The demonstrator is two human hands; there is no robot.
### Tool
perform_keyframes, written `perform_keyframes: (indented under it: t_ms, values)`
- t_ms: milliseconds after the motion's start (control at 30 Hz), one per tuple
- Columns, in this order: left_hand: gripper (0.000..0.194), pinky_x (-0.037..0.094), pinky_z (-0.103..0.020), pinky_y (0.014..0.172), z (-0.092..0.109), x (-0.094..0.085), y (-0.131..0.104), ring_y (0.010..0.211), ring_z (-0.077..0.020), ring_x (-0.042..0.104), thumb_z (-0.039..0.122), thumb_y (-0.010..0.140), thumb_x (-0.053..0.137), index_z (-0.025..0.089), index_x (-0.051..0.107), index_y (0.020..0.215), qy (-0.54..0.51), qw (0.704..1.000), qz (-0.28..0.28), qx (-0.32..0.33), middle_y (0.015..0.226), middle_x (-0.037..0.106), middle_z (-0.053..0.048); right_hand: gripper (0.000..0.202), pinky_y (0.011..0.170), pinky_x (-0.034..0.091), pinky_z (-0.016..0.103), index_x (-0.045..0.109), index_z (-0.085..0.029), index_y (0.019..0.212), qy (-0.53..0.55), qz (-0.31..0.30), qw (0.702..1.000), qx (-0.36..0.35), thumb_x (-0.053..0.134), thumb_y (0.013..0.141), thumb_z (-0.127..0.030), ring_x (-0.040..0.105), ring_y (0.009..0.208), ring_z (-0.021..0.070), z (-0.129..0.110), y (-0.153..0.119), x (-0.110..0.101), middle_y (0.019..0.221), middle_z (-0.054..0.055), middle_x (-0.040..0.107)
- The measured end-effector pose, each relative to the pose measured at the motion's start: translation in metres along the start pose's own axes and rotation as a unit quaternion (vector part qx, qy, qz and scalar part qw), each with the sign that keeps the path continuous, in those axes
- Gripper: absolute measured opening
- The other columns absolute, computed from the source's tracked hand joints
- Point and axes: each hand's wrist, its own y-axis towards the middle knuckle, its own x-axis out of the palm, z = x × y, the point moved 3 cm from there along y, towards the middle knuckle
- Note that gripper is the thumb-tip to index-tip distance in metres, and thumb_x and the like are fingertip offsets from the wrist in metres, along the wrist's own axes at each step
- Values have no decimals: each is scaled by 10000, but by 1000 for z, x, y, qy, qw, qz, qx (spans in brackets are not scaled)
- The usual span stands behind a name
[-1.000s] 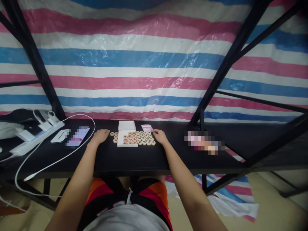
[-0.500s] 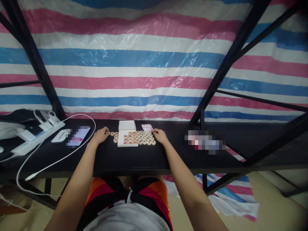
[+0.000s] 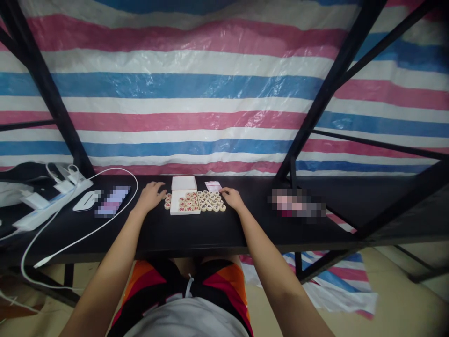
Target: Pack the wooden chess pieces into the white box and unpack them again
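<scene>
A white box [image 3: 175, 210] stands on the black table with its lid [image 3: 184, 183] folded back. Rows of round xiangqi pieces with red characters [image 3: 190, 202] lie inside its right part; the left part of its floor is bare. My left hand [image 3: 150, 196] is at the left, fingers apart, its fingertips beside a few loose red-character pieces [image 3: 167, 204]. On the box's right side sits a block of pieces with black characters [image 3: 212, 202]. My right hand [image 3: 233, 199] rests at that block's right edge, fingers extended, fingertips near the back corner; nothing shows in it.
A pink-and-white card [image 3: 212, 186] lies behind the black-character pieces. At left are a phone [image 3: 112, 201], a white flat device [image 3: 84, 201], a power strip [image 3: 52, 206] and a white cable [image 3: 87, 233]. A blurred-out object [image 3: 298, 203] lies right. Black metal posts [image 3: 301, 126] frame the table.
My left hand has moved right, towards the box, and its fingers have spread. Fewer loose red-character pieces show beside it. The right hand stays in about the same place.
</scene>
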Motion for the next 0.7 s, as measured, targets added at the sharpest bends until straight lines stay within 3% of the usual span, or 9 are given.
perform_keyframes:
  t_ms: [100, 233, 333, 467, 700]
  values:
    - [405, 380, -363, 904, 33, 8, -3, 1030, -242, 516, 476, 879, 388, 231, 605, 1117, -39, 992, -53, 106, 1079, 607, -74, 291, 938, 424, 272, 693, -233, 962, 0, 1, 1000, 0, 474, 787, -151, 609, 1006, 157, 0, 0, 0, 1026, -2, 687]
    - [478, 359, -370, 912, 56, 16, -9, 1062, -250, 509, 556, 887, 324, 266, 627, 1116, -48, 979, -107, 169, 1111, 624, -62, 292, 937, 428, 272, 692, -251, 957, -7, -1, 1000, 3, 473, 789, -154, 607, 1014, 153, 0, 0, -1, 1029, -17, 686]
    - [480, 366, -355, 881, 58, 18, -11, 1022, -244, 540, 561, 889, 312, 285, 651, 1087, -45, 971, -132, 195, 1068, 653, -49, 290, 934, 431, 274, 691, -249, 955, -7, 0, 1000, 5, 472, 788, -158, 608, 1014, 155, 0, 0, 0, 1032, -17, 685]
    - [464, 369, -339, 856, 57, 21, -11, 988, -232, 562, 541, 899, 301, 302, 676, 1034, -35, 971, -121, 205, 1031, 669, -33, 294, 934, 429, 272, 692, -249, 949, -4, 1, 1000, 1, 464, 788, -158, 607, 1014, 154, -2, -1, -1, 1029, -13, 686]
    - [475, 346, -350, 912, 51, 16, -7, 1005, -220, 540, 490, 926, 247, 285, 644, 1087, -34, 982, -86, 166, 1047, 653, -46, 294, 927, 428, 273, 690, -241, 952, -5, -1, 1000, 3, 465, 781, -160, 612, 991, 154, 2, -1, 1, 1012, -9, 690]
